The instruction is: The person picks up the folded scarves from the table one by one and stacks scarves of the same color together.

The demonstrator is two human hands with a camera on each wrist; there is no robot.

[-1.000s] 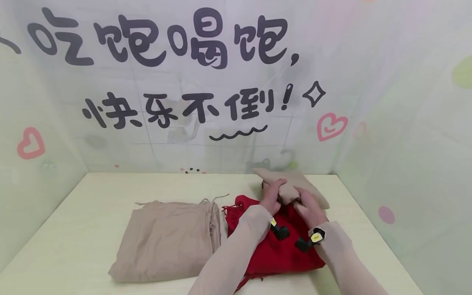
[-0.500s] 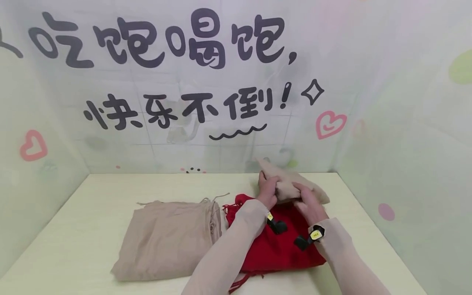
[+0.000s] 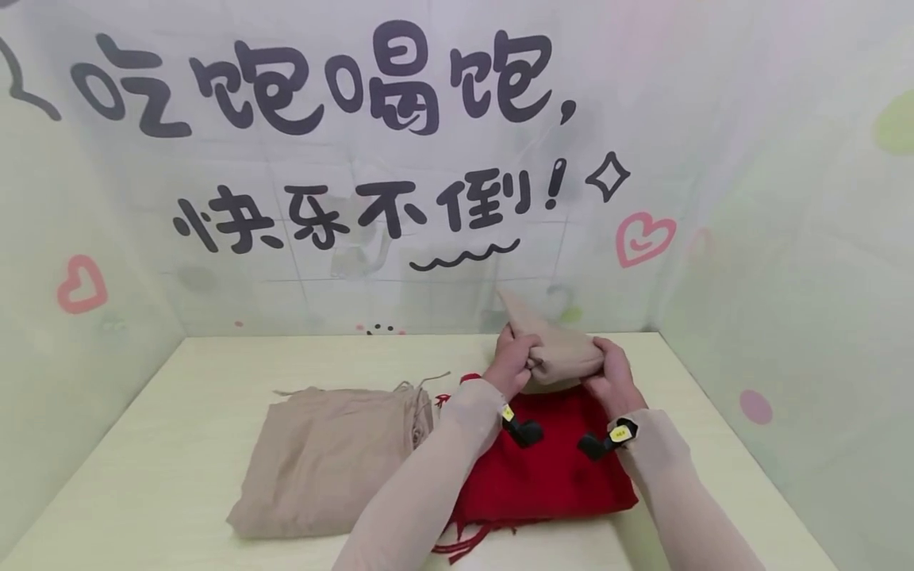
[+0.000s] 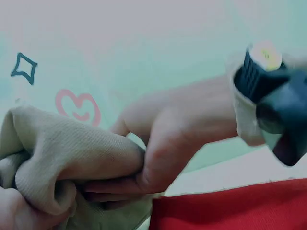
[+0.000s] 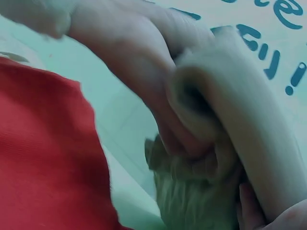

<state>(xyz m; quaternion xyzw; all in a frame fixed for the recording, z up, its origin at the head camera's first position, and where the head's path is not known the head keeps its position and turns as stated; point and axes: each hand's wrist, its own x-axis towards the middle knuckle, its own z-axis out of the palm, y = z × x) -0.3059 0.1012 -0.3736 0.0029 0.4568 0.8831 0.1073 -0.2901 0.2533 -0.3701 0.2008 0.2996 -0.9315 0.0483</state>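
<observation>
Both hands hold a folded beige cloth above the far end of a red tasselled scarf. My left hand grips its left side, thumb on top. At its right end, my right hand pinches it between thumb and fingers. The left wrist view shows the right fingers reaching under the thick fold of the beige cloth. A rolled edge of the beige cloth appears in the right wrist view, and a looser part hangs below. One pointed corner sticks up toward the back wall.
A second beige cloth, folded into a flat stack with thin strings at its far corners, lies left of the red scarf. Both rest on a pale table. Printed sheets form the back wall and the side walls.
My right hand has shifted to the right end of the beige cloth. The cloth is more upright, its corner raised higher. The left hand has moved slightly left.
</observation>
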